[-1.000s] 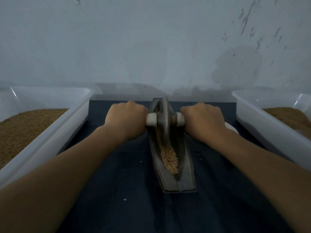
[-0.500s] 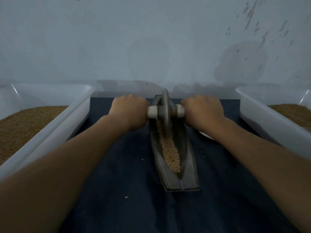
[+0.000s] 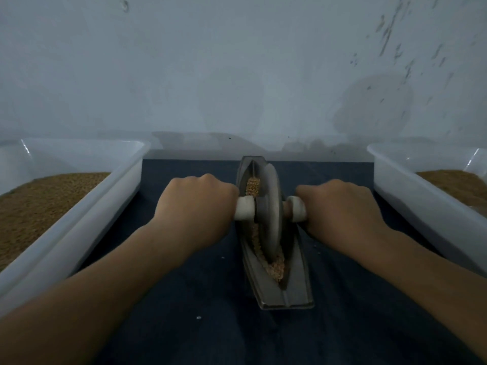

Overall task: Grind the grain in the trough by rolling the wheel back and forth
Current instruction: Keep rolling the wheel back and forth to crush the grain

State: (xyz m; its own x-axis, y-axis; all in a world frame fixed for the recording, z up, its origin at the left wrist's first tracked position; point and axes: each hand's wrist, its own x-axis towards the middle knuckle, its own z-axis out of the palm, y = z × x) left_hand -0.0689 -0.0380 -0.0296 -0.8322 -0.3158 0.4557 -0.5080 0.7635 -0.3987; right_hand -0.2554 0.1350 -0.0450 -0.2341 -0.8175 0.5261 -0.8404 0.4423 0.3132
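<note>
wheel (image 3: 271,204) stands mid trough (image 3: 299,288), short of both ends.

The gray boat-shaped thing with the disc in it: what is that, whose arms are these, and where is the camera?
No machine here: these are a person's bare arms, filmed by a camera worn on the head, looking down. The boat-shaped thing is a metal grinding trough on a dark cloth. A wheel stands in its groove among pale grain. A white handle sticks out on each side of the wheel; the left hand grips one, the right hand the other. A white tub of brown grain stands on each side: the left tub and the right tub.
</note>
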